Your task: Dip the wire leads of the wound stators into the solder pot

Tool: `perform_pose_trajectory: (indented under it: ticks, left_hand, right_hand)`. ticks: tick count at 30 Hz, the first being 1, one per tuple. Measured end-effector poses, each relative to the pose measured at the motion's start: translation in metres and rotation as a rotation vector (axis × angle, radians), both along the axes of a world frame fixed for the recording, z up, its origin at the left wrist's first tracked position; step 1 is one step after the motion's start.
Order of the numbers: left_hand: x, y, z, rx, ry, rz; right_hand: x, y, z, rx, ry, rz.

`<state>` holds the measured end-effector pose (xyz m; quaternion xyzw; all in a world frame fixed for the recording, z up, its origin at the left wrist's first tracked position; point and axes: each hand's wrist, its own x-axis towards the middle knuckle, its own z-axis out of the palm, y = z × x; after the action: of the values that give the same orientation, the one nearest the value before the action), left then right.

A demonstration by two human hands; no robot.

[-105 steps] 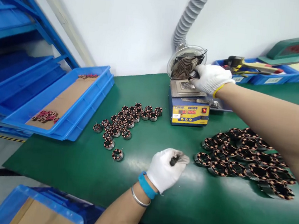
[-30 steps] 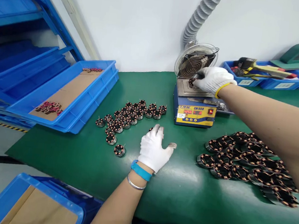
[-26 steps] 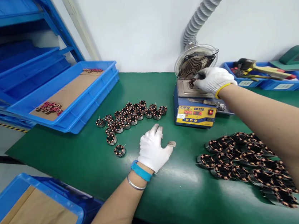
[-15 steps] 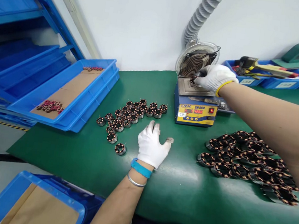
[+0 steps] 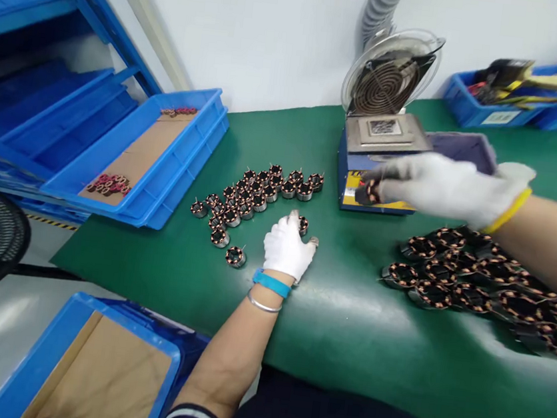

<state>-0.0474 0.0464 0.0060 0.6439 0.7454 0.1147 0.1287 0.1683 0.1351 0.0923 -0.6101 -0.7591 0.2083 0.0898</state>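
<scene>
- Green table (image 5: pixel 334 339) takes up most of the view, everything's sitting on it or around it.
- Blue tray (image 5: pixel 174 190) on the left, cardboard inside with some little reddish rings.
- Bunch of copper-wound rings (image 5: pixel 490 273) packed together on the right.
- Blue-and-yellow machine (image 5: pixel 412 138) at the back, round fan guard standing behind its metal top.
- Smaller cluster of the same rings (image 5: pixel 244 202) left of the machine.
- Right hand (image 5: pixel 442 184), gloved and kinda blurry: fingertips pinching one ring (image 5: pixel 371 191) in front of the machine's panel.
- Left hand (image 5: pixel 284 248), also gloved: thumb apart from the fingers, single ring (image 5: pixel 303 224) right by them, can't tell if it's gripped.
</scene>
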Motion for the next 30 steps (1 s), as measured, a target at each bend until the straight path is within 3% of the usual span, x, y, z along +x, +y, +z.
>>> perform_pose_trajectory:
  ticks: [2,4,7,9,11,13,15,18,22,26,30]
  left_hand:
    - [-0.003,0.003,-0.004,-0.003,-0.001,0.015]
    - [-0.005,0.004,-0.007,-0.004,-0.012,0.029]
    - [-0.005,0.005,-0.009,0.01,-0.037,0.043]
    - [-0.003,0.006,-0.01,0.043,-0.066,0.07]
    - [-0.001,0.008,-0.011,0.088,-0.098,0.076]
    - [0.0,0.009,-0.012,0.116,-0.136,0.054]
    - [0.001,0.008,-0.014,0.156,-0.205,0.035]
    - [0.004,-0.004,-0.014,0.269,-0.444,-0.027]
    - [0.012,-0.03,-0.009,0.188,-0.685,-0.28]
    - [0.016,-0.045,-0.003,0.09,-0.63,-0.422]
    - [0.012,-0.047,-0.004,0.138,-0.586,-0.579]
  right_hand:
    - [-0.003,-0.024,-0.023,-0.104,-0.227,0.193]
    - [-0.001,-0.039,-0.041,-0.097,-0.442,0.344]
    - [0.014,-0.048,-0.048,-0.012,-0.542,0.418]
    - [0.023,-0.057,-0.04,0.06,-0.476,0.342]
    - [0.023,-0.075,-0.032,0.104,-0.337,0.182]
    - [0.01,-0.103,-0.031,0.049,-0.122,0.045]
    - [-0.011,-0.133,-0.044,-0.121,0.162,-0.005]
    - [-0.044,-0.16,-0.077,-0.321,0.678,-0.129]
    - [-0.061,-0.161,-0.107,-0.264,1.138,-0.293]
    - [-0.056,-0.159,-0.108,-0.202,1.209,-0.347]
    - [-0.052,-0.167,-0.099,-0.121,0.922,-0.42]
